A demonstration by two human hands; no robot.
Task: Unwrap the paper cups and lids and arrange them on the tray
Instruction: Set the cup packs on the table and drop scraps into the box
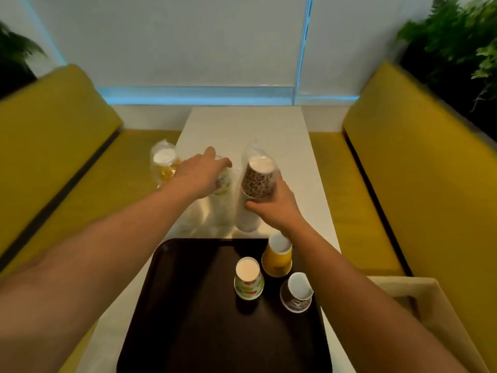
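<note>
Item 1. Wrapped stack of brown patterned cups (pixel 258 181), centre of frame, on the white table (pixel 242 125). Long axis near upright, leaning slightly; pale cup base uppermost, mouths down. Its clear plastic sleeve rises above the top. The lower part is pale and blurred. The right hand (pixel 274 208) grasps it low down, fingers curled round the sleeve.

Item 2. Wrapped stack of green-and-white cups (pixel 223 184), just left of item 1, also standing. The left hand (pixel 201 172) lies over its top. Cannot tell whether the fingers grasp or only rest there.

Item 3. Wrapped stack of yellow cups (pixel 164 165), centre left, at the table's left edge, base up.

Item 4. Dark tray (pixel 188 305), lower centre, its far edge near the stacks. It holds three single cups on its right half, all mouth down: green-and-white cup (pixel 248 282), yellow cup (pixel 277 259), brown patterned cup (pixel 296 293). The tray's left half is bare.

Surroundings. Bare table surface beyond the stacks, in the upper centre. Yellow benches (pixel 53 146) flank the table.
</note>
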